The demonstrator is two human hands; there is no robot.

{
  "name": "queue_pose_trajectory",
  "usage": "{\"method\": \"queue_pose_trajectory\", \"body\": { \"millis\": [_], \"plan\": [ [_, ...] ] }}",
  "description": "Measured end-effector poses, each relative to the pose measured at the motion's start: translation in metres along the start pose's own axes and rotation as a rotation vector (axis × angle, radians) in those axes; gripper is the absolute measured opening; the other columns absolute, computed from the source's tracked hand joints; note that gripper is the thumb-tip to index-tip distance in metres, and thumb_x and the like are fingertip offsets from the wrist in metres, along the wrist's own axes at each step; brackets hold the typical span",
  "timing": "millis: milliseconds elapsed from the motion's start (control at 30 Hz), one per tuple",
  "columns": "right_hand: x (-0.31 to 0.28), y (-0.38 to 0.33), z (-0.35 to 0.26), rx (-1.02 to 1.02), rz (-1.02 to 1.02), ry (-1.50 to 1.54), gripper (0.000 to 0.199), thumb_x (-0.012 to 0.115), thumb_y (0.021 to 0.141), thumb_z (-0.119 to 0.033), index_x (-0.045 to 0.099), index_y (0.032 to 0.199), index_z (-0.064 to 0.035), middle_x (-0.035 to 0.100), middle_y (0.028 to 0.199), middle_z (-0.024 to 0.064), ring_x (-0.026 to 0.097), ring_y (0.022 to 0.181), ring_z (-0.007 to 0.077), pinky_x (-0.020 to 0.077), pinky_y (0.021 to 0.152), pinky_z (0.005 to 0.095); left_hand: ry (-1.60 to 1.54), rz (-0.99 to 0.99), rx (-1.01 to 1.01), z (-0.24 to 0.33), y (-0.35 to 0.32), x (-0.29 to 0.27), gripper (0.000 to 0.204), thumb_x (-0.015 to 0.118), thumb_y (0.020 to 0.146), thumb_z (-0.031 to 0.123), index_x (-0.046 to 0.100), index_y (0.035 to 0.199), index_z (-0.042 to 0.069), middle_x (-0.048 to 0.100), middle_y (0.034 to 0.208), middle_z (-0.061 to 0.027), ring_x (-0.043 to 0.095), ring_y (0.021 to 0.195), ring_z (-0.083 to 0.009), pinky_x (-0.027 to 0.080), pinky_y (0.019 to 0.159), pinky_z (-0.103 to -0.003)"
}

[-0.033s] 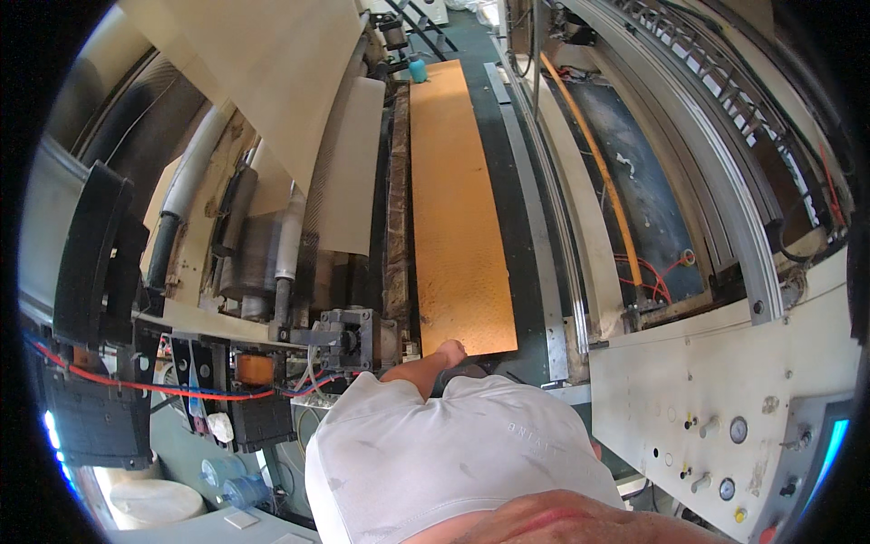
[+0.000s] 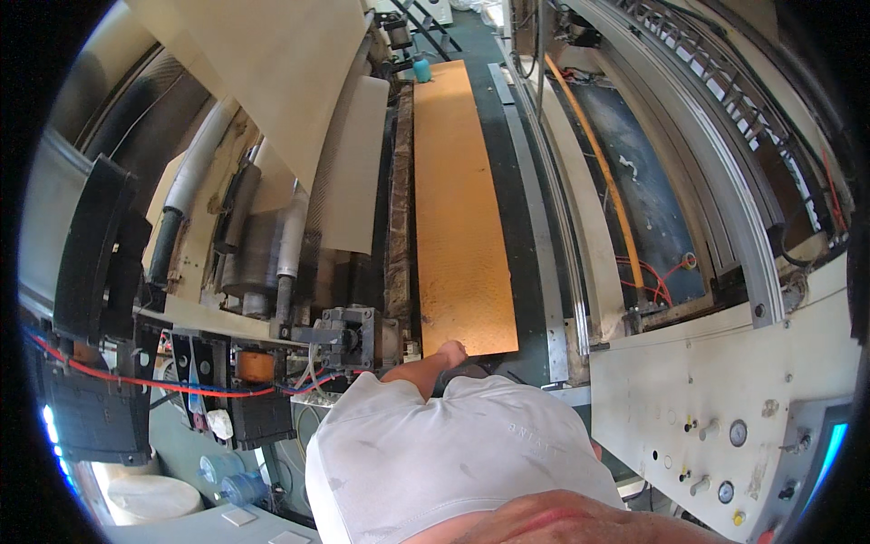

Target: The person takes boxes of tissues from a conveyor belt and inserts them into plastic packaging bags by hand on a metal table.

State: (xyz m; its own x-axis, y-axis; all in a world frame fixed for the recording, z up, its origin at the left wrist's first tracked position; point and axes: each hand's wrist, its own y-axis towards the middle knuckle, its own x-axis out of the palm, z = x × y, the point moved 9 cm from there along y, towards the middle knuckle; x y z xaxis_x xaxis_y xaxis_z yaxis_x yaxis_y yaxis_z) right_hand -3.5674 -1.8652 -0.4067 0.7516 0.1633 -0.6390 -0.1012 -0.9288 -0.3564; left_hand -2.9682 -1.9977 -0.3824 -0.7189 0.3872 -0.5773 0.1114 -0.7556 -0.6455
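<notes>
My left hand [image 2: 452, 352] is small in view, at the near edge of a long orange-yellow board [image 2: 458, 208] with a textured top. Its fingers look curled into a fist; whatever they may hold is hidden. The forearm reaches out from a white short sleeve. My right hand is not in view; only a sliver of skin shows beside the shirt on the right. Just left of my left hand stands a dark metal block with a square face [image 2: 346, 339], with thin hoses running to it.
A machine with rollers [image 2: 290, 236] and pale sheet material [image 2: 245, 72] stands left. Red and blue hoses [image 2: 163, 388] run along its near side. On the right are metal rails [image 2: 553, 208], an orange bar [image 2: 594, 145] and a gauge panel [image 2: 698, 426]. A teal bottle [image 2: 421, 70] stands far off.
The whole view has shifted very slightly. My left hand stays at the near edge of the board.
</notes>
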Motion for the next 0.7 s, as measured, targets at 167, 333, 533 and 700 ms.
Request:
{"method": "queue_pose_trajectory", "body": {
  "millis": [167,333,533,700],
  "plan": [
    [-0.020,0.003,-0.032,0.075,-0.049,-0.141,0.021,0.068,0.081,-0.025,0.068,0.072,-0.0064,0.071,0.076,0.0178,0.069,0.071,0.0332,0.0537,0.068,0.0432,-0.020,-0.015,-0.027,-0.011,0.001,0.012,0.027,0.068,0.077,0.027,0.079,0.091,0.007,0.076,0.096,-0.0182,0.072,0.093,-0.0358,0.057,0.083,-0.044],
    [-0.011,0.015,-0.041,0.194,-0.110,-0.012,0.023,0.067,0.082,-0.021,0.065,0.067,-0.0050,0.065,0.064,0.0140,0.059,0.061,0.0229,0.0509,0.063,0.0391,-0.062,-0.032,-0.072,-0.052,0.011,0.018,0.027,0.069,0.077,0.028,0.079,0.093,0.008,0.076,0.095,-0.0181,0.073,0.091,-0.0350,0.057,0.082,-0.044],
    [-0.020,0.003,-0.069,0.188,-0.132,-0.037,0.020,0.069,0.082,-0.020,0.064,0.068,-0.0057,0.063,0.063,0.0106,0.057,0.062,0.0183,0.0503,0.063,0.0378,-0.096,-0.009,-0.113,-0.057,0.010,0.022,0.030,0.069,0.075,0.030,0.079,0.092,0.007,0.075,0.093,-0.0193,0.073,0.090,-0.0352,0.058,0.083,-0.044],
    [-0.011,-0.006,-0.051,0.090,-0.105,-0.023,0.015,0.065,0.082,-0.019,0.068,0.073,-0.0066,0.070,0.073,0.0134,0.066,0.068,0.0239,0.0527,0.066,0.0389,0.084,-0.078,-0.032,-0.031,0.004,0.010,0.030,0.068,0.078,0.030,0.079,0.093,0.006,0.075,0.098,-0.0206,0.072,0.095,-0.0368,0.057,0.086,-0.043]
  ]
}}
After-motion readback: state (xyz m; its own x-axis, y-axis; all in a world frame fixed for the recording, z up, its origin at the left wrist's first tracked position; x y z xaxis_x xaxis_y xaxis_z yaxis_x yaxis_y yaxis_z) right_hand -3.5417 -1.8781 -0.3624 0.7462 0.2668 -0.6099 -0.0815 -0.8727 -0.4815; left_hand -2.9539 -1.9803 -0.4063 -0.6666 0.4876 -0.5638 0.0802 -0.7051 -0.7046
